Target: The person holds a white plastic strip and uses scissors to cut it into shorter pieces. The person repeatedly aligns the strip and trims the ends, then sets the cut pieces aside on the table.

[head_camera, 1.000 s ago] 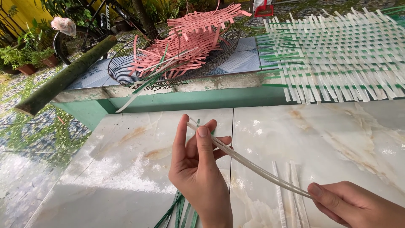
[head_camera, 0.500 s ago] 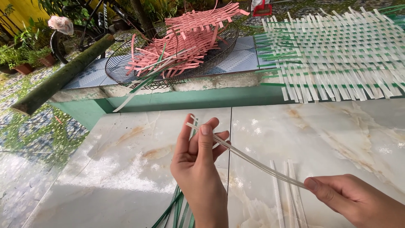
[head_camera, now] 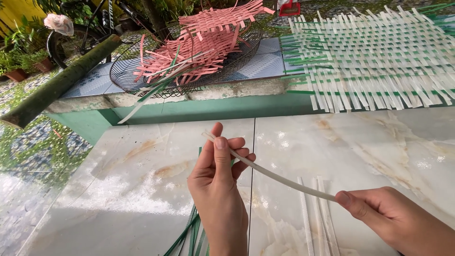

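Two hands hold one white strip [head_camera: 279, 177] stretched between them above the marble tabletop [head_camera: 118, 189]. The left hand [head_camera: 218, 182] is raised with its palm turned away from the camera; its thumb and fingers [head_camera: 237, 154] are pressed together on the strip near its upper end, and a short tip of strip pokes out past the thumb toward the upper left. From there the strip runs down to the right in a gentle curve, clear of the table. The right hand [head_camera: 393, 220] pinches the lower end between thumb and forefinger, the other fingers curled in behind.

Under the strip, between the two hands, three more white strips [head_camera: 315, 218] lie side by side on the marble, pointing toward the near edge. Several green strips [head_camera: 189, 232] lie beneath the left wrist, fanning toward the bottom of the view.

Beyond the tabletop runs a low green ledge [head_camera: 227, 106] topped with pale tiles. A wire basket [head_camera: 124, 76] sits on it, heaped with woven pink strips [head_camera: 208, 40] and a few loose green ones that hang over its rim. Right of the basket a flat woven mat [head_camera: 374, 57] of white and green strips is spread out, with its ends overhanging the ledge. At far left a green pole [head_camera: 57, 85] leans on the ledge, with a bicycle [head_camera: 90, 23] and potted plants [head_camera: 19, 66] behind it.
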